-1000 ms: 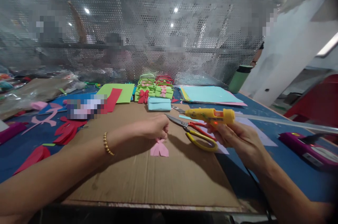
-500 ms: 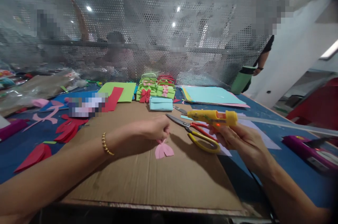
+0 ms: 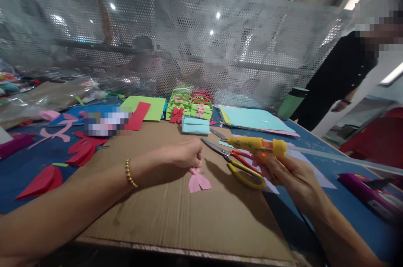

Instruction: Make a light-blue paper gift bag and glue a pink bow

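Observation:
My left hand (image 3: 188, 153) is closed, knuckles up, over the middle of the cardboard. Its fingertips pinch the top of a pink bow (image 3: 199, 182), whose two tails spread below; the rest is hidden by the fingers. In my right hand (image 3: 291, 172) is a yellow hot glue gun (image 3: 256, 145), its nozzle pointing left and a small red light glowing on it. Under the gun lie scissors (image 3: 248, 174) with red and yellow handles, blades toward the upper left. Just behind my left hand sits a folded light blue piece (image 3: 195, 126).
Small green bags (image 3: 200, 111) with bows stand at the back. Stacked coloured sheets (image 3: 252, 118) and a green bottle (image 3: 291, 103) are at right, near a person in black (image 3: 335, 74). Red cut pieces (image 3: 42, 181) lie left; a purple device (image 3: 368, 193) lies right. Cardboard (image 3: 163, 216) covers the middle.
A person in black at the right has come further into view. My view has shifted slightly; both hands keep their grips in nearly the same places.

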A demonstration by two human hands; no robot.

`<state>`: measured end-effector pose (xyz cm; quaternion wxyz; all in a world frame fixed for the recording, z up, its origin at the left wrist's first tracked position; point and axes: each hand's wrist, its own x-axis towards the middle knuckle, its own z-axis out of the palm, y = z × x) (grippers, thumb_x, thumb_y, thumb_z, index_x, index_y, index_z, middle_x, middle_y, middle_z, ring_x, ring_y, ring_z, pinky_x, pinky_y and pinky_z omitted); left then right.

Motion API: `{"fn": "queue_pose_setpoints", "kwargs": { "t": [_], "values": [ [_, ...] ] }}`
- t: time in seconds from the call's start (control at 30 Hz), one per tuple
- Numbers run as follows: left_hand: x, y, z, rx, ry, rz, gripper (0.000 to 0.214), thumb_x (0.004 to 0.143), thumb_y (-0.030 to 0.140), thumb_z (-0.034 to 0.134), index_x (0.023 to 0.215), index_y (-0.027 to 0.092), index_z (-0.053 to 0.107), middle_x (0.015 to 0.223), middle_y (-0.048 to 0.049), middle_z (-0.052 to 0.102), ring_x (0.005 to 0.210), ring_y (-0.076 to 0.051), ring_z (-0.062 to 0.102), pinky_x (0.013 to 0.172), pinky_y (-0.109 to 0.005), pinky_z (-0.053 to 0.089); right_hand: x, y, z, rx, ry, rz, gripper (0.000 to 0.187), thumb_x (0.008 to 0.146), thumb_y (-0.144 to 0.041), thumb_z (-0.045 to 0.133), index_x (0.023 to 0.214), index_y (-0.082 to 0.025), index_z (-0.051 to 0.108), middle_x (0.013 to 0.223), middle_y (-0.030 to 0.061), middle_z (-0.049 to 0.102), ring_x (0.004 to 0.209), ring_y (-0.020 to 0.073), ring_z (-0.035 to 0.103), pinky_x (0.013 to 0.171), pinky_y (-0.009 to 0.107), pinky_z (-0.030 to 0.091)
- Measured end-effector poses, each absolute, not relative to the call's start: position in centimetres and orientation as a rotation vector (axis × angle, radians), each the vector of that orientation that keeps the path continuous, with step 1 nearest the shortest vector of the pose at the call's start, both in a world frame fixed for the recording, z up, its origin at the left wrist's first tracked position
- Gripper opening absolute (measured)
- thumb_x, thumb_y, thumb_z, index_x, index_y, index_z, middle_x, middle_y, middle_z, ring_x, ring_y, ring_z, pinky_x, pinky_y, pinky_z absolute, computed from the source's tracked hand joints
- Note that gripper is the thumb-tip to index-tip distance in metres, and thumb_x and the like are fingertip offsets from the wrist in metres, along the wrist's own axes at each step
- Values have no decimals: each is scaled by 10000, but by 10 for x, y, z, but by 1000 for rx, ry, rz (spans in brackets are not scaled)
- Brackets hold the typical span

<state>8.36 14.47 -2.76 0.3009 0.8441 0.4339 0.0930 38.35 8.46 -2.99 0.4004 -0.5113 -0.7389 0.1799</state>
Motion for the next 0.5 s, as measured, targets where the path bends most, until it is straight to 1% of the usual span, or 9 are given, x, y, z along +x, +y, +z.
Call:
{"fn": "queue_pose_setpoints", "kwargs": {
  "t": [0.07,0.2,0.37,0.5],
  "values": [
    [87,146,-27,2226,1143,205,53,697,142,609,702,165,656,707,-55,693,657,-179,609,542,-265,359,382,85,-30,-1316,-1877,453,576,925,-676,500,682,-187,683,581,10,528,541,139,450,481,249,343],
    [91,152,-24,2189,1125,113,94,639,84,604,591,159,634,590,-55,653,551,-168,561,513,-281,342,379,83,-27,-1351,-1880,459,609,922,-701,477,646,-187,654,566,14,514,535,146,444,482,265,329],
    [90,156,-26,2179,1104,111,90,660,96,599,601,158,628,611,-59,657,555,-163,555,534,-284,355,377,81,-24,-1395,-1859,482,615,930,-692,472,602,-186,591,599,24,520,557,150,444,514,285,343],
    [85,148,-24,2199,1112,210,70,677,121,596,636,178,590,627,-25,624,633,-173,551,557,-275,335,379,82,-26,-1399,-1837,495,613,911,-709,487,605,-190,596,602,26,525,564,155,447,512,282,353]
  ]
}}
